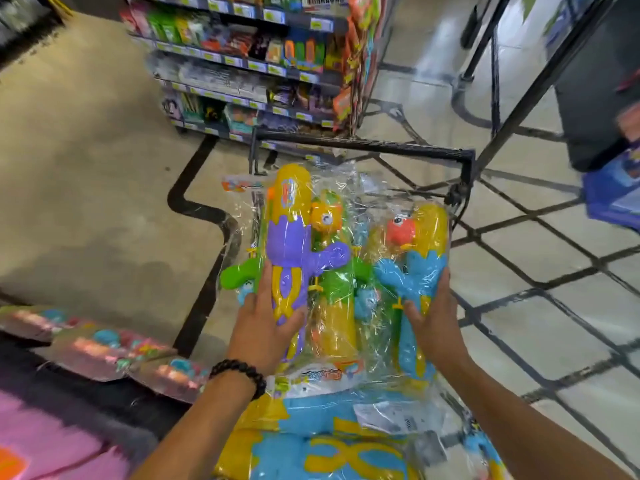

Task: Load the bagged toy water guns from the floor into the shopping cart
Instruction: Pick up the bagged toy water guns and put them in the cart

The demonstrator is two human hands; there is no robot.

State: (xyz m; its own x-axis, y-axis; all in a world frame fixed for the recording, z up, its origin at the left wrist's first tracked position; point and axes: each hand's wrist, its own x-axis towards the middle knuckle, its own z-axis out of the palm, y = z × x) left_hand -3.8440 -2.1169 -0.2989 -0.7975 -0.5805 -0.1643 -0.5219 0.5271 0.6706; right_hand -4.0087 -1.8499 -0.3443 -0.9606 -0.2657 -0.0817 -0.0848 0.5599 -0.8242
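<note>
Retail shop aisle: stocked shelving unit w/ yellow price tags along shelf edges, tiled floor, black shopping cart, packaged goods hanging on display

- There is one view only, from a wide-angle camera worn on the person's head.
- It looks forward and steeply down, over both forearms, into the shopping cart just below.
- The left hand and right hand sit near the middle of the frame, close to the lens.
- The wide lens bends straight lines at the edges; the store shelves lean at the top and the tiled floor spreads to the right.
- No second view shares the scene.
</note>
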